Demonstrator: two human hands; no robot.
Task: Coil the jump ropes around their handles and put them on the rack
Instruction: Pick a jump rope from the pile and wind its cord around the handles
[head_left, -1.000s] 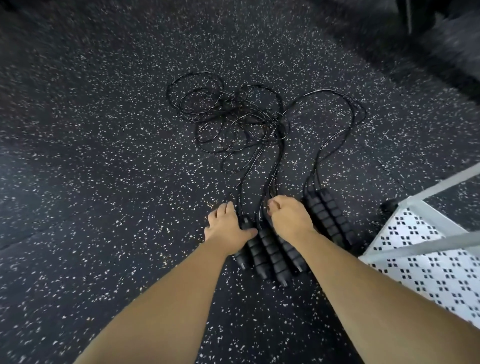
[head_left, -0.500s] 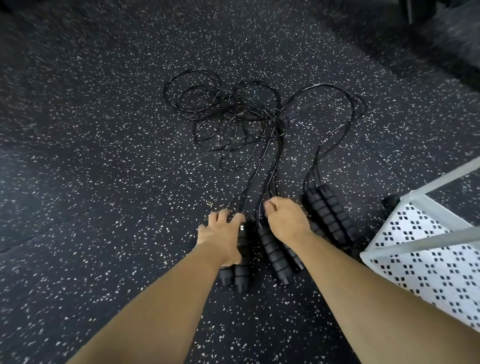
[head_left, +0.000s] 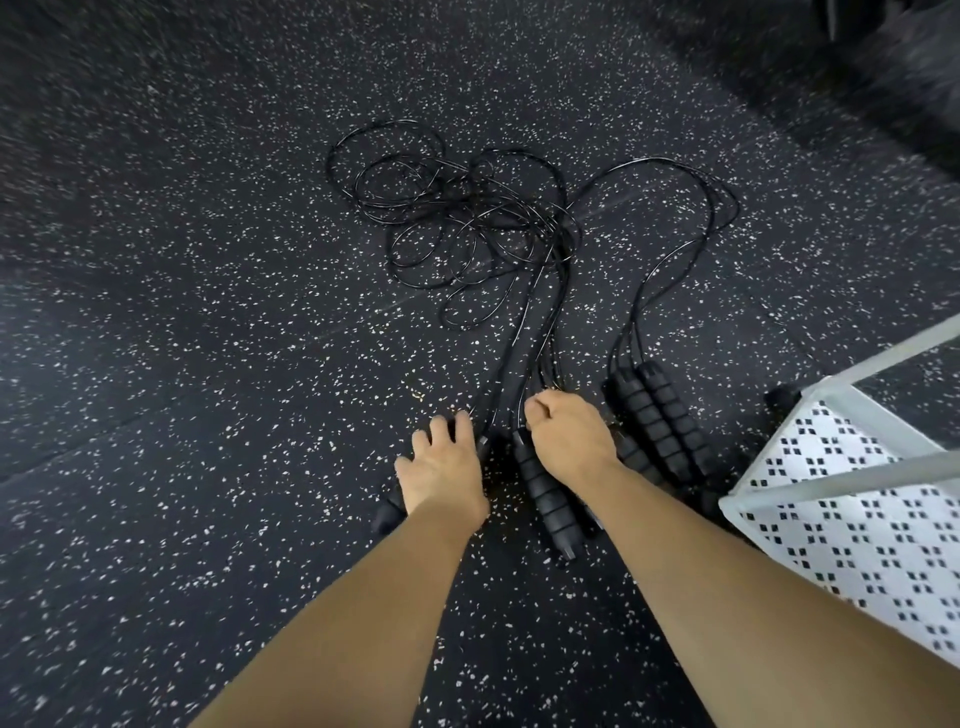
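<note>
Item 1: jump ropes, black, three sets, all lying on the floor (head_left: 208, 322), none coiled.
- Cords (head_left: 467, 223): thin, glossy, heaped in a loose tangle of loops beyond the hands; one wider loop swings out to the right and runs back to the right-hand pair of handles.
- Left handles (head_left: 387, 515): mostly covered by the left hand (head_left: 441, 467); only the butt end shows at the lower left of the wrist. Fingers bent down over the handles, gripping them.
- Middle handles (head_left: 548, 501): ribbed foam, side by side, butt ends toward the viewer. The right hand (head_left: 569, 441) sits on their upper end, fingers curled tight round it where the cords leave.
- Right handles (head_left: 660, 421): ribbed foam pair, touching each other, untouched by either hand, just beside the rack.

Item 2: rack (head_left: 857, 525), white, perforated panel with pale metal rails, at the right edge; a dark castor (head_left: 782, 397) at its corner.

Item 3: floor, black rubber with white flecks.
</note>
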